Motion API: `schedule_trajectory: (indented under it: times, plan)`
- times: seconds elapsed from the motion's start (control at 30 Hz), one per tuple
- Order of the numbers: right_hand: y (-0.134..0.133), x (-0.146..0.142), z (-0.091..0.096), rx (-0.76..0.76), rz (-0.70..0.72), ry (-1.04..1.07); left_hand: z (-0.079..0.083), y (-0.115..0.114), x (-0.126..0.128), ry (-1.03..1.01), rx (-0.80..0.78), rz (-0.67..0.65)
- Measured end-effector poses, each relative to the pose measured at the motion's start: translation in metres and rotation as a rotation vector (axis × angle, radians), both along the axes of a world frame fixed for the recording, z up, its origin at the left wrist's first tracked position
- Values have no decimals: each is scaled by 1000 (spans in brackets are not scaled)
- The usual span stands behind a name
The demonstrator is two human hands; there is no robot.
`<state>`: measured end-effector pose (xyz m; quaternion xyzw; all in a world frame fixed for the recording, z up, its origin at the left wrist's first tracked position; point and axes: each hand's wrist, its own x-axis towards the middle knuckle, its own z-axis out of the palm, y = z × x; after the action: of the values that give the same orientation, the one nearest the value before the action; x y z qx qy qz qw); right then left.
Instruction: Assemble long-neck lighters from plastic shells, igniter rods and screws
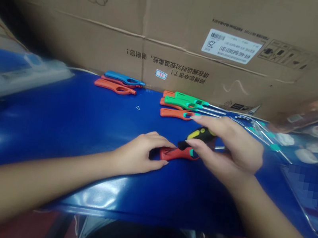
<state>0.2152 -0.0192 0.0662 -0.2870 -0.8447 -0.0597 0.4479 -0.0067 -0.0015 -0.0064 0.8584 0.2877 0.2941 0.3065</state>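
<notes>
A red long-necked lighter [182,154] lies on the blue table in front of me. My left hand [143,152] pinches its handle end between thumb and fingers. In my right hand [229,148] is a screwdriver [200,135] with a black and yellow handle. Its thin shaft slants down to the left, and the tip meets the red handle near my left fingers. Part of the lighter's far end is hidden behind my right hand. Just beyond sits an orange lighter [173,113], below a group of green lighters [179,102] and orange ones with metal necks.
Blue and orange handle shells [115,87] are stacked at the back left. A large cardboard box [173,28] stands along the table's far edge. Clear plastic bags [15,76] lie at the left, with metal rods [265,136] and white parts [306,156] at the right.
</notes>
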Motion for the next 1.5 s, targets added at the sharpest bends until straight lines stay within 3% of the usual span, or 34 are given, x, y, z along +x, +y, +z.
schedule_trajectory:
  times: [0.07, 0.23, 0.4, 0.43, 0.53, 0.6, 0.73, 0.77, 0.8, 0.9, 0.97, 1.13, 1.3, 1.33, 1.43, 1.5]
  plan:
    - [0, 2, -1, 63, -47, -57, 0, 0, 0, -4, 2, -7]
    - [2, 3, -5, -201, 15, 4, -2, 1, 0, -15, 1, -10]
    - [4, 3, -3, 49, 0, -12, -1, 0, -1, -14, 11, -18]
    - [4, 2, -2, 12, 14, -16, -2, 0, 0, -18, 7, -16]
    - [2, 0, -2, -302, 79, 20, -2, 0, 0, -14, -2, -12]
    - [1, -1, -3, -383, 83, 55, -2, 0, 0, -9, -2, -9]
    - [1, 0, -4, -76, -5, 41, -2, 0, 0, -8, 1, -12]
    - [2, 0, -3, -57, -1, 26, -2, 0, 0, -10, 0, -15]
    - [2, 0, -3, -100, 21, 22, -2, 1, 0, -9, -2, -17]
    - [1, -1, -3, -419, 136, 72, -3, 1, 0, -7, 1, -14]
    - [1, -1, -4, -508, 171, 120, -3, 1, 0, -1, 6, -10]
    - [2, 0, -6, -140, 48, 86, -3, 1, 0, -3, 7, -13]
    - [0, -3, -5, -417, 183, 136, -3, 1, 0, -4, 1, -10]
    - [0, -4, -5, -381, 183, 143, -2, 1, 0, -3, 2, -11]
    - [0, -3, -6, -68, 73, 59, -2, 0, 0, -6, 1, -18]
    - [0, -2, -6, -12, 29, 2, -2, 0, 0, -8, -3, -20]
